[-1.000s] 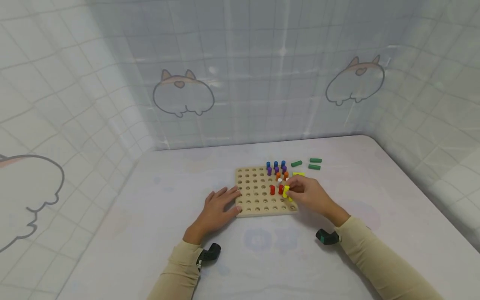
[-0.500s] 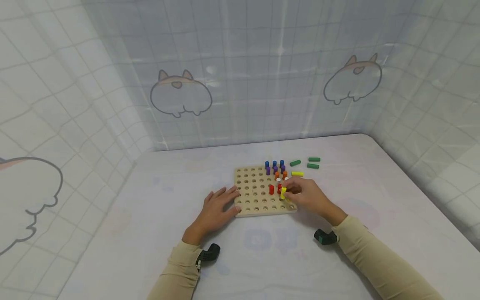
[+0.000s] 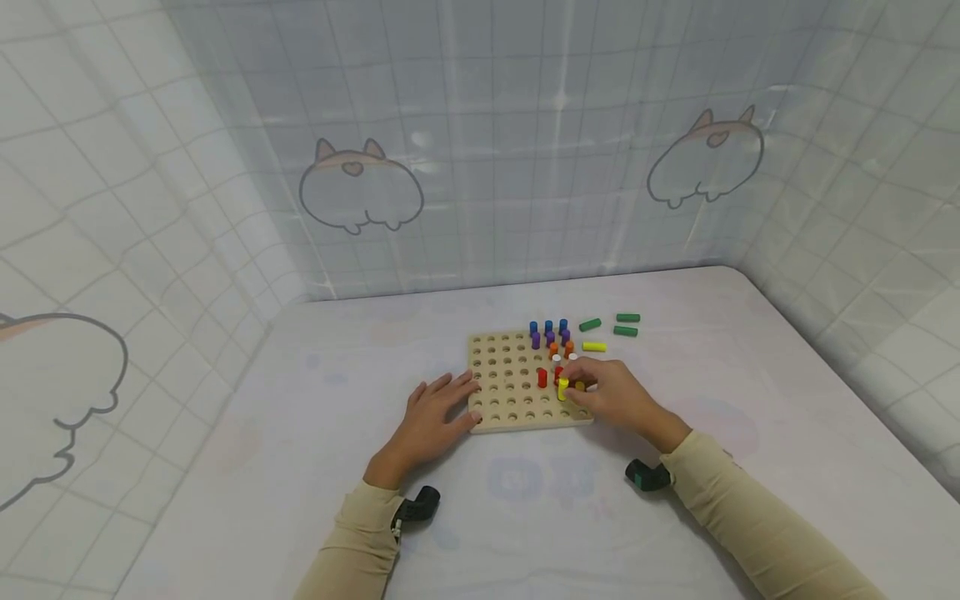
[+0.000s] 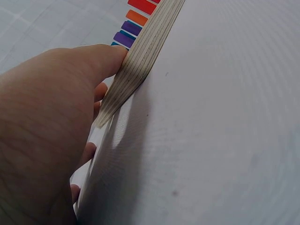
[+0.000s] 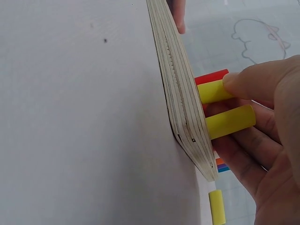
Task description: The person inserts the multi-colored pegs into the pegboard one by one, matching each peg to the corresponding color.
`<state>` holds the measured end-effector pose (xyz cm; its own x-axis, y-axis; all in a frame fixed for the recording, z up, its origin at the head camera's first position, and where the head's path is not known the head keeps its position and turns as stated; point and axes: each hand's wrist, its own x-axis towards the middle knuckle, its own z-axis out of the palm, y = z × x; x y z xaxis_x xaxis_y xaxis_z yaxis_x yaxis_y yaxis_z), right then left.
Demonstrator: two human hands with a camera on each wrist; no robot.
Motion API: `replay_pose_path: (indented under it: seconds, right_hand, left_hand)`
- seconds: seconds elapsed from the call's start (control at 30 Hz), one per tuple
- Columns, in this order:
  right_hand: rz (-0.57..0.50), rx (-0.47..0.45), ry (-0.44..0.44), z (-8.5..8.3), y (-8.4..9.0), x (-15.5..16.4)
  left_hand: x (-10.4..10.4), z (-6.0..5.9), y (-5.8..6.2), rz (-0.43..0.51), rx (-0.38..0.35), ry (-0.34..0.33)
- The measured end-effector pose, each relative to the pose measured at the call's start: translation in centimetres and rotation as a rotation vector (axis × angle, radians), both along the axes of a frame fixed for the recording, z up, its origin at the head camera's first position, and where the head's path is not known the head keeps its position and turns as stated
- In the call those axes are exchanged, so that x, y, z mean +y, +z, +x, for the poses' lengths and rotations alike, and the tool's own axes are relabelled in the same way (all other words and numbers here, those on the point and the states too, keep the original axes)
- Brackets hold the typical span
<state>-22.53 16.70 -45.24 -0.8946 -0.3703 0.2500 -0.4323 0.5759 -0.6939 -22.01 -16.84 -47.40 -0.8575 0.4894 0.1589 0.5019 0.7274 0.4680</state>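
the right hand [image 3: 611,396] pinches a yellow peg [image 3: 562,388] with curled fingers and holds it at a hole in the wooden peg board [image 3: 510,392], near the front right part; in the right wrist view a second yellow peg [image 5: 229,121] stands in the board just beside it, close to the corner; the left hand [image 3: 435,412] lies flat with straight fingers, holding nothing, and rests on the left edge of the board to keep it from sliding; to do this well, i think the peg should stay straight up and go down softly, so it does not bump the red pegs [image 3: 542,377] just behind it; the board's right edge is very near the fingers, so there is little room there; more room is open on the left rows of holes and on the white table [image 3: 300,450]; a loose yellow peg [image 3: 594,347] and three green pegs [image 3: 621,325] lie on the table behind the board, well out of the way.
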Motion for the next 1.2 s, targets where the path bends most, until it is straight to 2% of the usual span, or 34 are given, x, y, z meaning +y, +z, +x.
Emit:
replay_pose_path:
  seconds: [0.43, 0.77, 1.03, 1.2]
  right_hand:
    - [-0.034, -0.02, 0.007, -0.1, 0.2, 0.5]
    - [-0.23, -0.059, -0.102, -1.0, 0.8, 2.7]
    - [-0.181, -0.091, -0.266, -2.8, 0.0, 5.4]
    - [-0.171, -0.115, -0.332, -4.5, -0.6, 6.3]
  left_hand:
    - [0.0, -0.2, -0.3, -0.012, 0.005, 0.011]
    - [-0.1, -0.4, -0.5, 0.0, 0.01, 0.003]
    - [-0.1, -0.3, -0.4, 0.004, 0.002, 0.001]
    - [-0.1, -0.2, -0.3, 0.003, -0.002, 0.009]
